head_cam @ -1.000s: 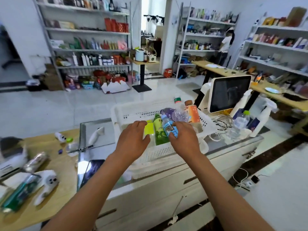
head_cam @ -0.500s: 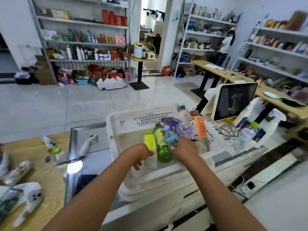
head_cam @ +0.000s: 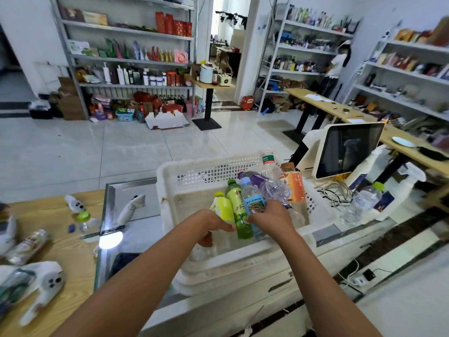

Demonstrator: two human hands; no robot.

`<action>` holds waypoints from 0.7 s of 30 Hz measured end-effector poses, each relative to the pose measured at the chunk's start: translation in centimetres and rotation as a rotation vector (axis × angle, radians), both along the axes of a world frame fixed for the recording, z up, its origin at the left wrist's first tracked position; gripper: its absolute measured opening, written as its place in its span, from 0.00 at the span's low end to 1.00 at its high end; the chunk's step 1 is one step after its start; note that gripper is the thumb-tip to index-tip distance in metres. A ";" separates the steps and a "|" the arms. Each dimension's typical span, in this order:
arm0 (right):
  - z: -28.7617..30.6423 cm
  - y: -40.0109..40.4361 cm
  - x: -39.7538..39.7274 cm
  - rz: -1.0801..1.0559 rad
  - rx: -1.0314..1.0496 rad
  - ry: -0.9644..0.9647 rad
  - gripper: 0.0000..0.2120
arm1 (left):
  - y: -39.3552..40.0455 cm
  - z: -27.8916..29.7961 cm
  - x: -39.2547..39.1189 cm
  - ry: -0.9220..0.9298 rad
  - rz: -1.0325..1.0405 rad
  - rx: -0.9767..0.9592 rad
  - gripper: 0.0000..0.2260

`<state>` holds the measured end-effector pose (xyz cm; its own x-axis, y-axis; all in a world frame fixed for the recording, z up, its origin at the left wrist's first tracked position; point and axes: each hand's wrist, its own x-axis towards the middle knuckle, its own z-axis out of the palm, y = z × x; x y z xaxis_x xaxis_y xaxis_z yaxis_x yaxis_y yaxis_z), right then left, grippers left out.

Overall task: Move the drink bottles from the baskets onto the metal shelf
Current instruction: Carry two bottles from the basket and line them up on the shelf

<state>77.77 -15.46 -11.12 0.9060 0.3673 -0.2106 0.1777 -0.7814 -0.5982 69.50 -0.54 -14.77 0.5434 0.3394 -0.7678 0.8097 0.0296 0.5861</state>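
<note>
A white plastic basket (head_cam: 206,171) stands on the counter in front of me and holds several drink bottles. My left hand (head_cam: 210,223) reaches down inside it, fingers curled around the lower end of a yellow-green bottle (head_cam: 221,208). My right hand (head_cam: 273,218) grips a clear water bottle with a blue label (head_cam: 252,200). Between the two lies a green tea bottle (head_cam: 237,205). Behind them lie a purple-labelled clear bottle (head_cam: 264,183), an orange bottle (head_cam: 295,184) and a clear bottle with a green label (head_cam: 268,162). Metal shelves (head_cam: 131,57) stand across the room.
A white screen (head_cam: 349,149) and tangled cables (head_cam: 335,190) sit right of the basket, with a water bottle (head_cam: 366,198) beside them. On the wooden table at left lie a scanner (head_cam: 130,209), a can (head_cam: 29,245) and white devices (head_cam: 46,285). A person stands at the far shelves (head_cam: 337,62).
Both hands have sunk lower into the basket. My left hand went from resting over the yellow-green bottle to curling around its lower end. The view has shifted closer to the basket.
</note>
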 end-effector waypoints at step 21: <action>2.4 -0.1 -4.9 -0.074 0.705 0.133 0.29 | 0.1 5.0 -5.1 -0.613 0.140 0.680 0.29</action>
